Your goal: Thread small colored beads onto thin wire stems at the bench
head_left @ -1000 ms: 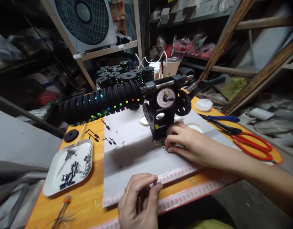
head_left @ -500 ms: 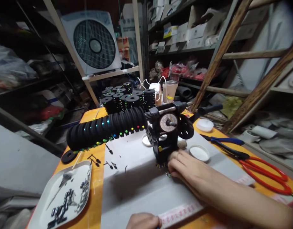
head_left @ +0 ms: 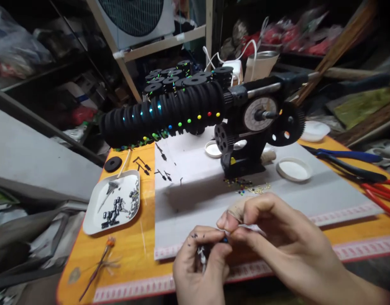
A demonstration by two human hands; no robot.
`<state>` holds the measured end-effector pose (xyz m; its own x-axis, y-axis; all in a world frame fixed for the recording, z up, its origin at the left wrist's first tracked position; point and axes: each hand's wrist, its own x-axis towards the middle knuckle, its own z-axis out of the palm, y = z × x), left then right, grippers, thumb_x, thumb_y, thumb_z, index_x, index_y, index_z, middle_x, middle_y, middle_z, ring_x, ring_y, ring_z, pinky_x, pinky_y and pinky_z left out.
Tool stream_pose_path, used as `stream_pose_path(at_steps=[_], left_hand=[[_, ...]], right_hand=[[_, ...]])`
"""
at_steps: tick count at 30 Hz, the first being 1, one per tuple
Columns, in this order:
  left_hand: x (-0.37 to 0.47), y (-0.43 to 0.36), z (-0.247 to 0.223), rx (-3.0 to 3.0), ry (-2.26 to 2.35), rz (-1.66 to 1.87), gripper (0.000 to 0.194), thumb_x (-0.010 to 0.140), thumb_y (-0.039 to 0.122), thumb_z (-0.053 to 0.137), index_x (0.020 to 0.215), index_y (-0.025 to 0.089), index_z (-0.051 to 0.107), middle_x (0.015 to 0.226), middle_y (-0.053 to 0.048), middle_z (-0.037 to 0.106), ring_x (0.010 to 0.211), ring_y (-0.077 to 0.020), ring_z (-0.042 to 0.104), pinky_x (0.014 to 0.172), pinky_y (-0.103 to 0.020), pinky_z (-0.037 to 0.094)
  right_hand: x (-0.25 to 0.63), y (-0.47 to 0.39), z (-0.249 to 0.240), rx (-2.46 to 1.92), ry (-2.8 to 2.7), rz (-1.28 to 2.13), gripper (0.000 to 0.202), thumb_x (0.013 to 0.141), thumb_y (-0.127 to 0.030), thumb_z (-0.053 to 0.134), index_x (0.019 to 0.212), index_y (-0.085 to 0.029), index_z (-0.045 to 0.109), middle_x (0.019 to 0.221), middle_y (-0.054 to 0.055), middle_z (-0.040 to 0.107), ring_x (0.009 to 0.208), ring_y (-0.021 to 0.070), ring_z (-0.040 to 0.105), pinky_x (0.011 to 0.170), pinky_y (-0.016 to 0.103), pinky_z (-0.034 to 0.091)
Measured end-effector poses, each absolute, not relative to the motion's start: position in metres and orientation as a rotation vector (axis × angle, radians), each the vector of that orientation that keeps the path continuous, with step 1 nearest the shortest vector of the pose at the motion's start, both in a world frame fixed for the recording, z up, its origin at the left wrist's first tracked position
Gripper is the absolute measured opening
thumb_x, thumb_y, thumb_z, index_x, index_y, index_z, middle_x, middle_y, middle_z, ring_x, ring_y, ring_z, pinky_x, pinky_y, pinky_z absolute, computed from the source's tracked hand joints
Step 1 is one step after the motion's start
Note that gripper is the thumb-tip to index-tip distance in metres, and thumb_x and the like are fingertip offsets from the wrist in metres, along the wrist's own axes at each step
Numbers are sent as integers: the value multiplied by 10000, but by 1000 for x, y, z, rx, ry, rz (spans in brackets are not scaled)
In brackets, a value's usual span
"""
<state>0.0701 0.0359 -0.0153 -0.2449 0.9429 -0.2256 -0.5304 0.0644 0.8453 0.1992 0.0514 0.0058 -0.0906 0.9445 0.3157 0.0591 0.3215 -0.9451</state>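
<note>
Matt grey paper sheet (head_left: 198,199) on a glossy orange table (head_left: 125,258); the winder (head_left: 255,127) is black plastic.

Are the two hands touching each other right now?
Touching. The head view shows the right hand and the left hand meeting at the fingertips, pinched together around something tiny and dark, in front of the grey mat.

The round dial (head_left: 261,113) and the red-printed strips (head_left: 341,210) seem marked, but nothing is legible.
</note>
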Motion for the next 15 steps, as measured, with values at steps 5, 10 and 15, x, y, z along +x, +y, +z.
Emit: stream_pose_path(at_steps=[5, 10, 15], left_hand=[[68, 36, -13, 484, 1031, 1473, 312, 589, 405, 969, 648, 184, 757, 682, 12, 649, 464, 8, 408, 407, -50, 296], [68, 37, -13, 516, 1072, 1474, 301, 609, 387, 962, 643, 175, 751, 680, 10, 648, 471, 1, 387, 403, -60, 285], [67, 37, -16, 590, 1077, 1484, 268, 647, 370, 947, 652, 183, 755, 680, 13, 645, 504, -23, 418, 398, -72, 283]], right_hand=[[199, 50, 0, -936, -1397, 1049, 167, 993, -154, 611, 943, -297, 541, 913, -50, 675, 874, 98, 719, 790, 158, 613], [203, 49, -6, -962, -1452, 1033, 155, 993, -175, 616, 970, -309, 541, 945, -43, 668, 894, 116, 713, 788, 186, 625], [205, 47, -7, -1001, -1482, 985, 131, 980, -208, 640, 959, -311, 562, 941, -42, 691, 894, 124, 728, 783, 203, 639]])
